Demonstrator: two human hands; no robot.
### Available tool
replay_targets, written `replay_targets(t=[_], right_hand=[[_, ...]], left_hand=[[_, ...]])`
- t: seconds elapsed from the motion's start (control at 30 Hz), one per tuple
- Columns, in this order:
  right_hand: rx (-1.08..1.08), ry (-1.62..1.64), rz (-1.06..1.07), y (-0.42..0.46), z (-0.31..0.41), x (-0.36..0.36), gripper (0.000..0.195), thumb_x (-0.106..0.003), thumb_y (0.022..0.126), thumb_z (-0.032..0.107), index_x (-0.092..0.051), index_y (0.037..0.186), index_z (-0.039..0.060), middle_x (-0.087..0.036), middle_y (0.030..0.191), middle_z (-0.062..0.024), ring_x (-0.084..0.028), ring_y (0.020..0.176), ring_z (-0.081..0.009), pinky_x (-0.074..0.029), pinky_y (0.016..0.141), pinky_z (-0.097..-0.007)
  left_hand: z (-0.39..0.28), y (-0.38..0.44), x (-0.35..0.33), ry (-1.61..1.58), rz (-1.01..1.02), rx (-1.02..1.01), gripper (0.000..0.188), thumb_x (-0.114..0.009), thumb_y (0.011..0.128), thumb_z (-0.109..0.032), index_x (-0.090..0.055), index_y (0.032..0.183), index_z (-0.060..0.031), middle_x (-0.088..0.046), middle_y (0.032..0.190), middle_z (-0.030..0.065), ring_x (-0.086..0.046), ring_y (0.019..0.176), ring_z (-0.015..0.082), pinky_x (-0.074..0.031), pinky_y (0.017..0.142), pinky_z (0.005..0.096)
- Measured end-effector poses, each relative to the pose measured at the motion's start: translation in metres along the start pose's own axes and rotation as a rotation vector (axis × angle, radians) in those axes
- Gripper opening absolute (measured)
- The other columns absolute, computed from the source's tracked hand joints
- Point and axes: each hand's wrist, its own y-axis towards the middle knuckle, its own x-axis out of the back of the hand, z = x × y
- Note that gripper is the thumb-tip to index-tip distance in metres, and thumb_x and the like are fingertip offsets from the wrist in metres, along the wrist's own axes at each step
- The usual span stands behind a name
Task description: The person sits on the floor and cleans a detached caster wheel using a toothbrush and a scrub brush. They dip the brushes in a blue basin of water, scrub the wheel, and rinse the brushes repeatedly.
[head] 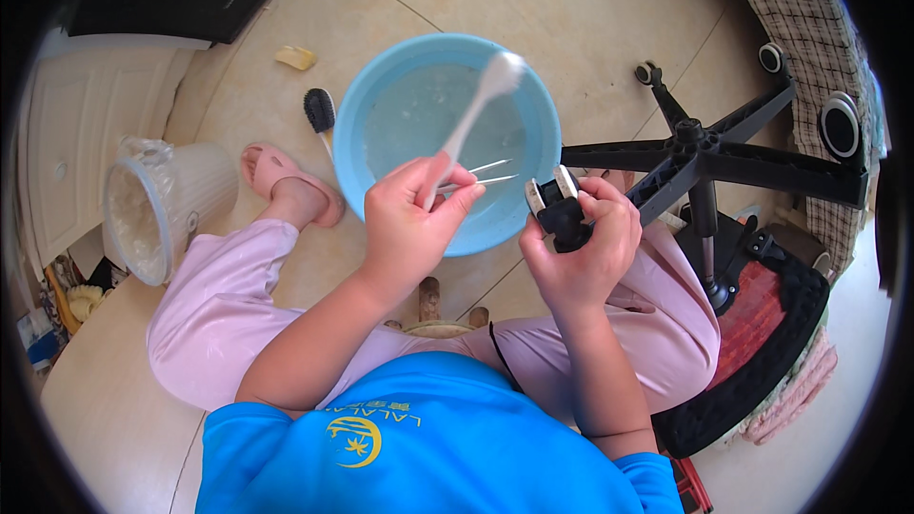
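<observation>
My left hand (410, 225) grips a white and pink toothbrush (468, 118), bristle end up and away from me. Between the same hand's thumb and forefinger are metal tweezers (496, 179), their two tips apart and pointing right. In my right hand (596, 243) is a black chair caster (559, 216) with pale-rimmed twin wheels, held near the basin's right rim. It sits at the end of one leg of the overturned office chair's black star base (691, 146). A light blue plastic basin (350, 121) holding cloudy water stands on the floor beyond my hands.
Left of the basin lie a black-bristled scrub brush (319, 111) and a yellowish piece (295, 57) I cannot identify. A lined waste bin (207, 185) stands by a white cabinet (93, 143). The chair's red and black seat part (757, 321) lies at right. Checked fabric (792, 0) hangs behind.
</observation>
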Motion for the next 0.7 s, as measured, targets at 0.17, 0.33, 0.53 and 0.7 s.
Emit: replay_targets(t=[0.17,0.33,0.53,0.7], right_hand=[[0.004,0.008,-0.015,0.000,0.000,-0.001,0.047,-0.080,0.058,0.013,-0.053,0.096,0.0064,-0.066,0.105,-0.0109,-0.062,0.096,-0.0318,-0.044,0.086,-0.0442],[-0.004,0.025,-0.035,0.000,0.001,-0.001,0.046,-0.079,0.059,0.013,-0.052,0.096,0.0061,-0.065,0.106,-0.0106,-0.061,0.095,-0.0318,-0.044,0.086,-0.0444],[-0.029,0.017,-0.036,-0.003,0.001,0.000,0.045,-0.080,0.060,0.014,-0.056,0.097,0.0047,-0.064,0.106,-0.0097,-0.060,0.100,-0.0327,-0.044,0.090,-0.0459],[-0.036,0.012,-0.029,-0.002,0.005,0.003,0.044,-0.078,0.061,0.014,-0.055,0.098,0.0053,-0.065,0.106,-0.0102,-0.060,0.100,-0.0337,-0.044,0.089,-0.0468]], left_hand=[[-0.004,0.000,0.027,-0.446,0.041,0.470,0.015,-0.073,0.093,-0.011,-0.067,0.105,-0.0030,-0.069,0.094,0.0082,-0.049,0.059,0.0045,-0.037,0.049,0.0188],[-0.010,-0.013,0.044,-0.650,0.029,0.571,0.022,-0.071,0.096,-0.018,-0.065,0.111,-0.0030,-0.067,0.093,0.0091,-0.044,0.055,0.0035,-0.032,0.046,0.0183],[-0.014,-0.030,0.064,-0.654,0.030,0.533,0.028,-0.066,0.098,-0.015,-0.063,0.123,-0.0033,-0.067,0.102,0.0106,-0.044,0.058,0.0032,-0.033,0.046,0.0177],[-0.018,-0.030,0.102,-0.484,-0.066,0.358,0.034,-0.062,0.099,-0.012,-0.061,0.132,-0.0048,-0.066,0.110,0.0086,-0.045,0.064,0.0037,-0.036,0.048,0.0173]])
